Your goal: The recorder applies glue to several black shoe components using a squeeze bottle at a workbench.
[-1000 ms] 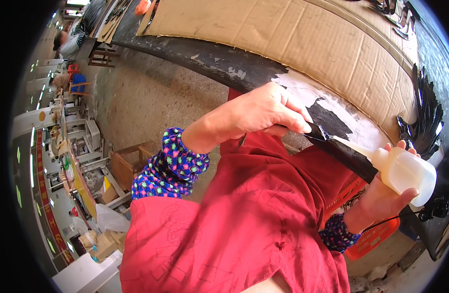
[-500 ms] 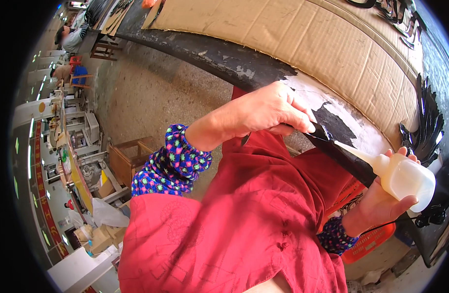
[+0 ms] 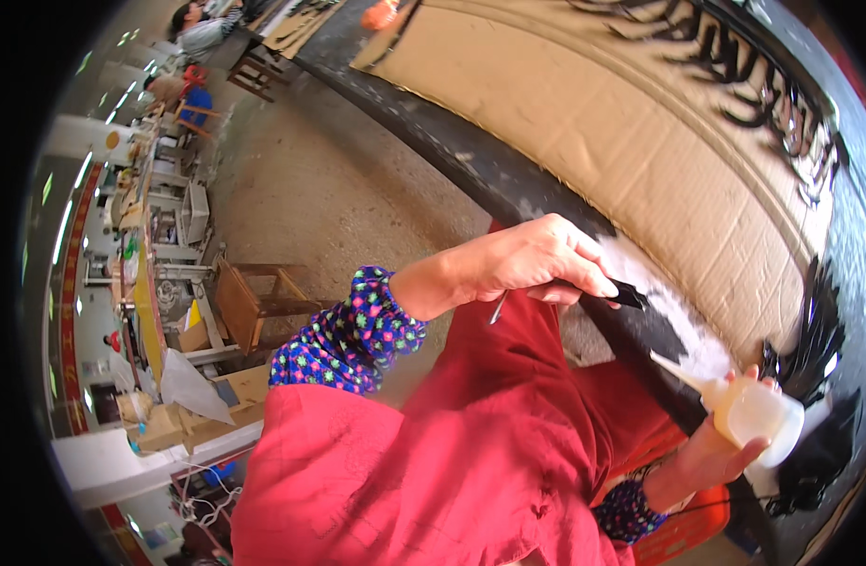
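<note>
My left hand [image 3: 546, 259] is closed in a pinch on a small black strip [image 3: 627, 295], whose dark end sticks out past the fingertips. A thin metal tip [image 3: 498, 309] shows on the other side of the same hand; whether it belongs to the strip, I cannot tell. In my right hand [image 3: 697, 462] lies a translucent squeeze bottle [image 3: 758, 420], gripped between thumb and fingers and tilted. Its long pointed nozzle [image 3: 678, 370] aims toward the left hand, apart from the strip.
A large cardboard sheet [image 3: 584, 132] covers much of the dark, worn tabletop [image 3: 433, 123]. Black strips [image 3: 734, 66] line its far edge, and a black bunch [image 3: 815, 321] lies at right. Under the table sits a red basket [image 3: 683, 533]. A wooden stool [image 3: 249, 302] and people are farther left.
The bottle's nozzle has drawn away from the black strip, toward the lower right. My left hand still pinches the strip. The whole view has shifted and turned a little.
</note>
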The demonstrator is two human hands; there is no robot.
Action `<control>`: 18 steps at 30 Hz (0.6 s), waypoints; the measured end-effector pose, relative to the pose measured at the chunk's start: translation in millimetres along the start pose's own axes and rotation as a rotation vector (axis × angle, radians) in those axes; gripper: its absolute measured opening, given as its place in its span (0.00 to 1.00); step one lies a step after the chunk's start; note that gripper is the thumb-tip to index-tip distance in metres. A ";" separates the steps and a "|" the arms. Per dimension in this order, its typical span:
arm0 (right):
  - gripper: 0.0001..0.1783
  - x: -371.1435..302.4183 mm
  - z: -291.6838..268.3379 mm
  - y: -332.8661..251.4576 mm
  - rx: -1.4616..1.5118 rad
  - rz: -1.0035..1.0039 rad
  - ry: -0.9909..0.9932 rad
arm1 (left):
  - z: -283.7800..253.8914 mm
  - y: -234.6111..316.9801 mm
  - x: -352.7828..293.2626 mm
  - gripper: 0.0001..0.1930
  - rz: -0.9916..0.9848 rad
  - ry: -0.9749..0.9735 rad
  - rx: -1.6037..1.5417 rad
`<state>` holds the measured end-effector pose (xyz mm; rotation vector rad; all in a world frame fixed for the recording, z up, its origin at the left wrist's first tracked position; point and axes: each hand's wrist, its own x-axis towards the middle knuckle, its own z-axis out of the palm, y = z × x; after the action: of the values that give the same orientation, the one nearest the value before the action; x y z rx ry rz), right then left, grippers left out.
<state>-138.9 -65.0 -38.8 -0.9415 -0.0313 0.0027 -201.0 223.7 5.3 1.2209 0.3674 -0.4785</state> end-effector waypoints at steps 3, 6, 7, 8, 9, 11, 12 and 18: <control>0.43 13.6 -13.9 -8.3 0.012 -0.003 0.012 | -36.5 24.2 -19.4 0.10 0.042 0.204 0.025; 0.39 32.4 -37.3 -10.7 0.198 -0.021 -0.096 | -85.1 57.8 -37.4 0.11 0.211 0.502 0.268; 0.38 38.2 -34.5 -9.0 0.219 -0.035 -0.061 | -108.5 67.0 -42.1 0.11 0.276 0.596 0.371; 0.38 43.7 -34.2 -8.8 0.219 -0.032 -0.082 | -133.7 78.0 -41.4 0.11 0.289 0.672 0.430; 0.38 46.6 -31.8 -8.6 0.200 -0.044 -0.052 | -161.9 84.6 -37.8 0.10 0.336 0.745 0.458; 0.39 55.1 -33.9 -4.5 0.198 -0.070 -0.134 | -214.7 97.9 -29.0 0.10 0.378 0.885 0.518; 0.40 60.3 -36.6 -1.2 0.187 -0.065 -0.228 | -239.4 103.7 -24.3 0.11 0.378 0.923 0.527; 0.37 56.8 -15.6 11.3 0.136 -0.101 -0.126 | -315.6 121.2 42.2 0.14 0.207 1.236 0.606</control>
<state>-81.5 -70.0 -55.6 -0.8017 -0.1933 -0.0292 -104.9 549.9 -15.5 2.0392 1.1772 0.4585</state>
